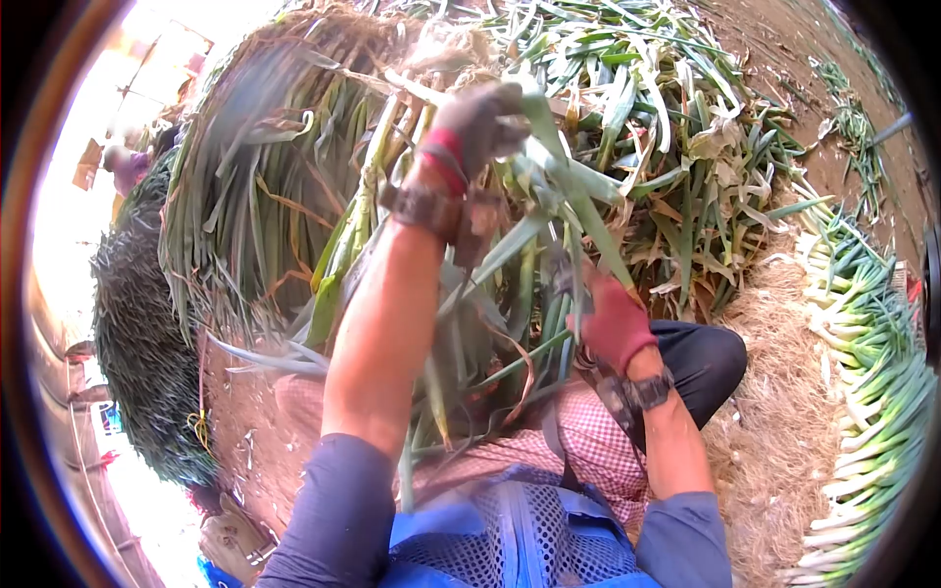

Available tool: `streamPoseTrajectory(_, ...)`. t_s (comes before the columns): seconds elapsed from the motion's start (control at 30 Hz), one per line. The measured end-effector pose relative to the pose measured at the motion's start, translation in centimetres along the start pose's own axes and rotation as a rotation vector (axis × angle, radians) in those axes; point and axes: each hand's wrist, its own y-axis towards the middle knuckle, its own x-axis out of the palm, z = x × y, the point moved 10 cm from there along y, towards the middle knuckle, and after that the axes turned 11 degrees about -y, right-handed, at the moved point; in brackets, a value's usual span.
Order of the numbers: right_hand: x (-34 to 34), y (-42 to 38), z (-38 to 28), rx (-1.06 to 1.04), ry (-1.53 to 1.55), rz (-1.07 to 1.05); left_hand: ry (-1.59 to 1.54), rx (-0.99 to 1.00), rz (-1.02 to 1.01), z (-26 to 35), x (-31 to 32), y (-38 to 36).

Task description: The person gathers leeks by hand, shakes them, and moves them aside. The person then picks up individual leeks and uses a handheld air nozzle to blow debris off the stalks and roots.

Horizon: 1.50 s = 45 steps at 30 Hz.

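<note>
Several leeks point(564, 176) | long green leaves, some bent | near right hand point(610, 318)

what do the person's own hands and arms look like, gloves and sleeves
Left hand and right hand: red gloves, darker over the fingers. Each wrist bears a dark strap with a bulky piece. Sleeves are dark blue-grey, ending near the elbows.

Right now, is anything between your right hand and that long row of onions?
Yes. From my right hand toward the row, a bent knee in dark cloth comes first, then a pale, stringy pile reaching the onions' white ends.
</note>
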Motion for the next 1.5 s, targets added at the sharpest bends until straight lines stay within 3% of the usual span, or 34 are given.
streamPoseTrajectory(0.03,-1.1,1.5,-0.6,0.001,0.003,0.004,0.447,0.411,-0.177,-0.5,-1.5,2.0)
streamPoseTrajectory(0.07,-1.2,2.8,-1.1,0.092,-0.089,-0.154,0.637,0.299,-0.073,-3.4,-3.3,3.3)
streamPoseTrajectory(0.1,-0.6,3.1,-1.0,0.182,-0.180,-0.313,0.605,0.179,0.153,-6.1,-6.5,3.5)
streamPoseTrajectory(0.13,-0.1,3.6,-1.1,0.179,-0.179,-0.309,0.753,0.209,0.248,-6.6,-7.5,2.0)
streamPoseTrajectory(0.17,0.9,4.3,-1.1,0.156,-0.234,-0.333,0.722,-0.007,0.247,-8.3,-8.1,1.0)
streamPoseTrajectory(0.2,1.3,4.9,-1.5,0.133,-0.288,-0.357,0.782,-0.011,0.323,-8.5,-8.9,0.4)
streamPoseTrajectory(0.3,1.7,3.7,-2.2,0.096,-0.270,-0.351,0.889,0.031,0.352,-8.4,-9.0,1.0)
streamPoseTrajectory(0.4,1.3,0.9,-2.6,0.066,-0.244,-0.294,1.048,-0.095,0.312,-8.0,-6.9,2.5)
streamPoseTrajectory(0.47,0.7,-1.5,-2.4,0.072,-0.193,-0.313,1.111,-0.306,0.252,-9.0,-5.3,2.7)
streamPoseTrajectory(0.53,-0.5,-4.0,-2.7,0.082,-0.175,-0.347,1.088,-0.345,0.247,-10.3,-5.1,3.9)
streamPoseTrajectory(0.6,-1.8,-6.4,-2.7,0.094,-0.154,-0.384,1.072,-0.246,0.403,-11.9,-6.8,5.9)
streamPoseTrajectory(0.63,-2.9,-7.2,-2.7,0.102,-0.087,-0.342,1.045,-0.101,0.549,-11.5,-7.4,6.0)
streamPoseTrajectory(0.73,-4.9,-8.2,-1.6,0.100,-0.004,-0.242,0.991,-0.116,0.571,-12.7,-9.2,6.4)
streamPoseTrajectory(0.8,-6.8,-8.0,-1.0,0.087,0.107,-0.073,0.980,-0.007,0.600,-13.1,-10.3,6.9)
streamPoseTrajectory(0.87,-7.5,-6.9,-1.2,0.051,0.117,-0.029,0.784,-0.006,0.481,-13.9,-10.2,6.9)
streamPoseTrajectory(0.93,-8.1,-6.0,-1.4,0.044,0.084,0.021,0.805,0.052,0.496,-11.4,-8.9,5.0)
streamPoseTrajectory(1.0,-8.3,-5.4,-1.8,0.011,0.103,0.047,0.662,0.127,0.360,-9.3,-7.0,4.0)
streamPoseTrajectory(1.03,-8.1,-5.3,-1.9,0.040,0.123,0.020,0.534,0.162,0.380,-7.4,-6.5,2.8)
streamPoseTrajectory(1.07,-7.8,-5.1,-1.8,0.070,0.144,-0.008,0.545,0.320,0.445,-4.7,-6.4,1.9)
streamPoseTrajectory(1.13,-7.2,-5.0,-1.7,0.050,0.165,-0.007,0.605,0.447,0.556,-1.6,-8.1,2.5)
streamPoseTrajectory(1.2,-6.4,-4.9,-1.4,0.032,0.190,-0.001,0.641,0.334,0.575,-2.5,-11.5,6.7)
streamPoseTrajectory(1.27,-5.5,-4.8,-0.6,0.056,0.350,-0.006,0.795,0.044,0.591,-4.0,-12.7,8.3)
streamPoseTrajectory(1.3,-5.4,-4.6,-0.7,0.062,0.333,-0.058,0.868,0.002,0.585,-4.6,-12.8,9.2)
streamPoseTrajectory(1.4,-5.1,-4.3,-0.1,0.071,0.415,-0.070,0.762,-0.054,0.559,-6.3,-13.7,12.4)
streamPoseTrajectory(1.5,-4.7,-4.1,0.4,0.129,0.558,-0.094,0.619,0.011,0.573,-9.1,-16.0,16.1)
